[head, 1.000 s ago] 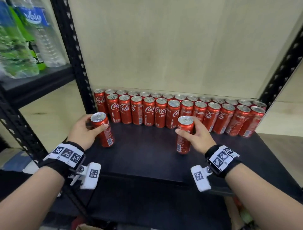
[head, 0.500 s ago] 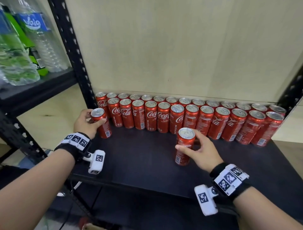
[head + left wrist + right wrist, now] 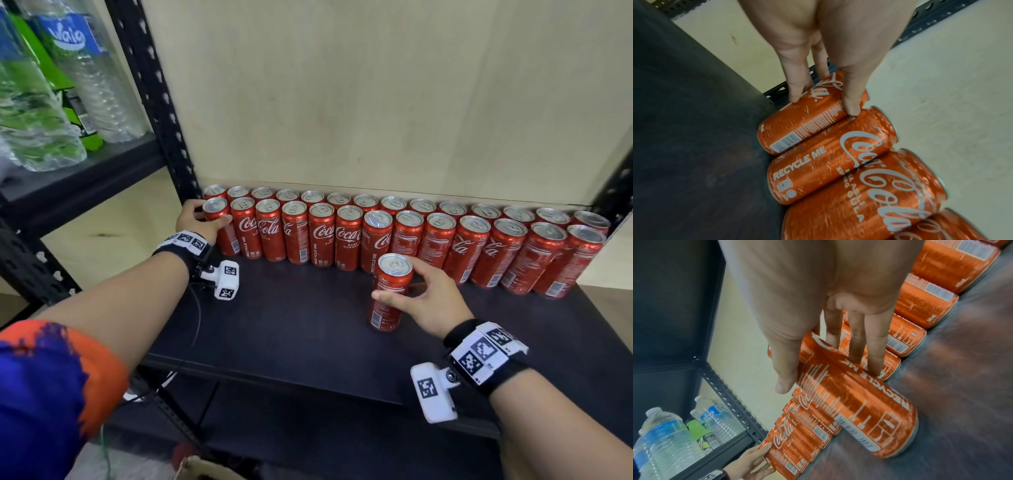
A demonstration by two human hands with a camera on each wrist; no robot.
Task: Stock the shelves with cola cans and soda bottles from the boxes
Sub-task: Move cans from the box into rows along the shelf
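Two rows of red cola cans (image 3: 376,226) stand along the back of the black shelf (image 3: 291,325). My left hand (image 3: 205,219) grips the cola can (image 3: 224,236) at the left end of the front row, thumb and fingers round its upper part (image 3: 823,104). This can (image 3: 807,126) touches its neighbour. My right hand (image 3: 397,279) grips another cola can (image 3: 388,301) that stands upright alone, in front of the middle of the row. In the right wrist view, thumb and fingers (image 3: 828,378) wrap this can (image 3: 859,410).
A black perforated upright (image 3: 154,102) stands just left of the cans. Beyond it, a higher shelf holds water bottles (image 3: 85,85) and a green bottle. A beige wall backs the shelf. A cardboard box edge (image 3: 205,469) shows below. Bare shelf surface lies in front of the rows.
My left hand has carried its can back and left into the left end of the front row. The right hand's can has stayed in front of the row's middle.
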